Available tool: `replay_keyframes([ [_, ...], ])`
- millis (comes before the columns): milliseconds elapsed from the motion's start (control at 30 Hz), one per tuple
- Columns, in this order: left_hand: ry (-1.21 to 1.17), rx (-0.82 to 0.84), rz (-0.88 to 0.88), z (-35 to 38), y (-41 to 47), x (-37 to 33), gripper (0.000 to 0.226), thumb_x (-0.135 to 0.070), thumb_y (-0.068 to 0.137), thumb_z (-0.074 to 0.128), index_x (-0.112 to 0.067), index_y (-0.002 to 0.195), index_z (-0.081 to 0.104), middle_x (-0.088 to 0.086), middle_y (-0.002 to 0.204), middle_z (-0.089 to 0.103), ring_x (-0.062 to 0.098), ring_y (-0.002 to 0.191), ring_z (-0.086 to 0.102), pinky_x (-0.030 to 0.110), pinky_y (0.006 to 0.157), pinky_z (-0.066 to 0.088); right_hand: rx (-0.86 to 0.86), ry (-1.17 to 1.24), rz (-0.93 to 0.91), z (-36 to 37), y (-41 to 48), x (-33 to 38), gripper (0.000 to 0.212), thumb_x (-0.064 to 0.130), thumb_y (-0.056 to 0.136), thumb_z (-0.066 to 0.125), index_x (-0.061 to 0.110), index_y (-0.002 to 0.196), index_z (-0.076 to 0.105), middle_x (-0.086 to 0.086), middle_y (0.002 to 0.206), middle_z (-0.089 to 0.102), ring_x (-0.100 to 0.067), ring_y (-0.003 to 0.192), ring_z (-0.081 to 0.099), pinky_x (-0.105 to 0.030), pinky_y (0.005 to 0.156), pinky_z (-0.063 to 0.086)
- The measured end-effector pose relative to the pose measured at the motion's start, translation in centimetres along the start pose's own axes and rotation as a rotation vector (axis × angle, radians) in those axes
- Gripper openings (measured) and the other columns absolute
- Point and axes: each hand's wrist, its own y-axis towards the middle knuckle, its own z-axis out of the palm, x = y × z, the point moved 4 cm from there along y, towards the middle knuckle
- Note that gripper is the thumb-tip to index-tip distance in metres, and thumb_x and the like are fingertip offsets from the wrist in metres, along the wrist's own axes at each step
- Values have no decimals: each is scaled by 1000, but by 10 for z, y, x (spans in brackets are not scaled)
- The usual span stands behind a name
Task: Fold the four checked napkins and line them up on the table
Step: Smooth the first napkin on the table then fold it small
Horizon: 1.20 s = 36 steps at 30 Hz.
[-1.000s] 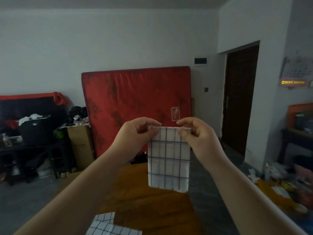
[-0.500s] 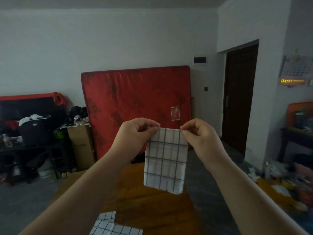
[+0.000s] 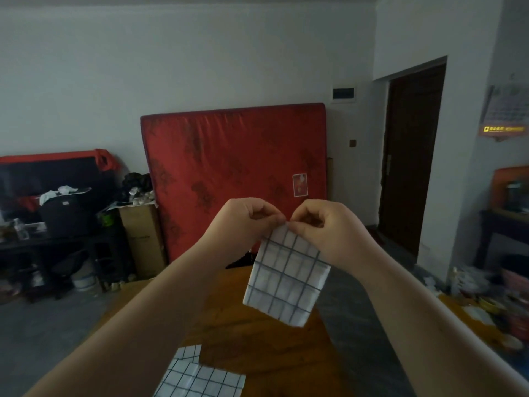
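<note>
**Table top: 2 checked napkins at near end**

Wooden table [image 3: 257,339], orange-brown, grain visible, long axis running away from the camera. 2 white napkins with dark grid lines lie flat at the table's near end, left of its middle. The larger napkin [image 3: 206,382] is closest to the table's near edge and cut off by the frame. The smaller napkin [image 3: 189,353] lies just beyond it toward the table's far end. Touching or overlapping: cannot tell.
</note>
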Motion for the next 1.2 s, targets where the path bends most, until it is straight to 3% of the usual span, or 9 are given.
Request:
replay_keyframes([
  [100, -74, 24, -51, -1, 0, 3, 7, -25, 88, 77, -20, 83, 77, -1, 80, 78, 16, 77, 75, 39, 82, 63, 11, 47, 21, 2, 2, -1, 7, 32, 92, 75, 32, 85, 72, 6, 82, 72, -10, 77, 68, -22, 69, 56],
  [267, 14, -54, -17, -14, 2, 4, 12, -23, 90, 76, -25, 79, 77, -7, 73, 76, 3, 67, 70, 19, 61, 54, 15, 54, 103, 3, 2, -11, 7, 34, 93, 72, 33, 86, 72, 13, 82, 74, -4, 76, 69, -20, 67, 57],
  [433, 36, -145, -12, -38, 8, 14, 14, -18, 91, 75, -26, 79, 77, -10, 73, 76, 0, 69, 69, 22, 72, 56, -49, 138, 200, -13, -2, -38, 7, 29, 94, 71, 30, 88, 75, 11, 86, 76, -9, 87, 71, -38, 91, 58],
  [533, 77, -115, -27, -36, 8, 19, 12, -23, 91, 75, -28, 80, 78, -13, 75, 76, 0, 72, 70, 22, 71, 54, -111, 144, 196, -18, -2, -43, 9, 28, 96, 69, 29, 88, 73, 5, 86, 74, -15, 88, 70, -44, 92, 59],
  [667, 103, -42, -27, -18, 7, 13, 9, -31, 89, 76, -26, 81, 77, -14, 74, 75, -4, 67, 68, 11, 58, 48, -12, 92, 66, -1, 3, -20, 4, 33, 98, 66, 34, 99, 69, 13, 95, 70, 1, 89, 65, -20, 78, 52],
  [833, 134, -28, 13, 0, 7, 9, 10, -33, 88, 77, -29, 78, 74, -16, 60, 68, -5, 54, 61, 12, 50, 42, 45, 14, 33, 18, 10, -10, 6, 35, 93, 73, 35, 98, 70, 14, 91, 71, 8, 85, 63, -8, 68, 49],
  [967, 206, -34, -38, 4, 8, 14, 15, -47, 86, 75, -33, 91, 71, -13, 80, 72, -2, 71, 66, 17, 60, 47, 6, -10, 48, 16, 12, -13, 7, 32, 93, 73, 37, 92, 70, 13, 86, 72, 3, 80, 66, -14, 67, 54],
  [1067, 207, 44, -72, 7, 7, 19, 15, -45, 90, 71, -31, 86, 74, -21, 68, 69, -8, 62, 62, 12, 56, 44, -32, 3, 33, 10, 13, -13, 9, 29, 95, 71, 36, 90, 69, 11, 87, 70, 1, 82, 64, -13, 67, 53],
  [1200, 224, 50, -98, 9, 9, 24, 14, -42, 91, 71, -31, 83, 74, -16, 64, 67, -8, 55, 60, 13, 53, 45, 52, -42, 11, 11, 14, -12, 5, 31, 96, 69, 35, 95, 71, 15, 90, 70, 6, 87, 62, -13, 70, 49],
])
